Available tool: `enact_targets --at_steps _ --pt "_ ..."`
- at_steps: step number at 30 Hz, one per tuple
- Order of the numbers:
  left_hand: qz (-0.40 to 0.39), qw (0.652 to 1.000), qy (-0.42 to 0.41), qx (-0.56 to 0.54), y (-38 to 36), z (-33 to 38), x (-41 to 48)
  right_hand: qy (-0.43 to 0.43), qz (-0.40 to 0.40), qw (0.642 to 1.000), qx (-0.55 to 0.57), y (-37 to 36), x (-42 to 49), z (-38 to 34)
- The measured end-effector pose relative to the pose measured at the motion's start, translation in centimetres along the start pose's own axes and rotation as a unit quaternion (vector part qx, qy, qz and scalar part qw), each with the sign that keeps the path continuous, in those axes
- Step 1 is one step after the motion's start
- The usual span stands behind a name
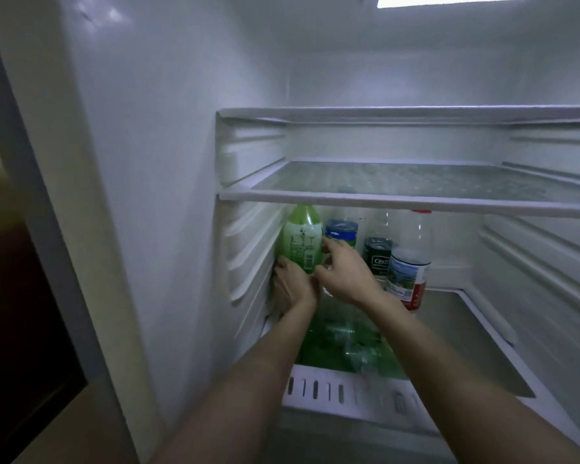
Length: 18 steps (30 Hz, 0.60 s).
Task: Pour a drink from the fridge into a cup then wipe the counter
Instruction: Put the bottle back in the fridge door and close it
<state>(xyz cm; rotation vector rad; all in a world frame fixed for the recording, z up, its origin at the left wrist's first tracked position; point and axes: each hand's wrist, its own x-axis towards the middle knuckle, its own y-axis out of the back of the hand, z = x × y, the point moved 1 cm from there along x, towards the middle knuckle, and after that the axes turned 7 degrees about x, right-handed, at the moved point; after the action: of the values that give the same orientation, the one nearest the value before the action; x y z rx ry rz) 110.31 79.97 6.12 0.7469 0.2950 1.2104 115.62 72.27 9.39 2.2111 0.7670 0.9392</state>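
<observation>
1. The open white fridge [168, 162] fills the view. A cup and a counter are not in sight.
2. A clear glass shelf with a white front rim [399, 199] spans the cavity. All the drinks stand beneath it, at the far left of the lower floor.
3. The tall green plastic bottle with a pale green label [302, 239] stands upright against the ribbed left wall. Its long axis is vertical and its top sits just under the shelf rim. It is judged the drink being fetched, and little headroom means it likely has to tilt or come forward to clear the shelf.
4. The left hand [293, 286] is the nearer one. It wraps the bottle's lower left side, between bottle and wall, fingertips hidden.
5. The right hand [345, 272] comes from the right. Its fingers curl against the bottle's right flank and its thumb sits at the front, so both hands grasp it.
6. Just right stand a clear bottle with a blue label [341, 233], a dark container [377, 259] and a clear plastic bottle with a red cap and a white-and-red label [411, 262].
7. Writing: the dark container reads "Cer", the rest cut off. The green label's print is too blurred to read.
</observation>
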Motion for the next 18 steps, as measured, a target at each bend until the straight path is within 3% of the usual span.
enact_targets --at_steps 12,18 --pt "-0.01 1.0 -0.019 -0.01 -0.8 -0.1 0.6 -0.012 0.041 0.999 0.019 -0.7 0.1 -0.2" --pt "-0.015 1.0 0.013 -0.013 0.3 -0.2 -1.8 -0.027 0.008 1.0 -0.004 0.7 -1.6 -0.1"
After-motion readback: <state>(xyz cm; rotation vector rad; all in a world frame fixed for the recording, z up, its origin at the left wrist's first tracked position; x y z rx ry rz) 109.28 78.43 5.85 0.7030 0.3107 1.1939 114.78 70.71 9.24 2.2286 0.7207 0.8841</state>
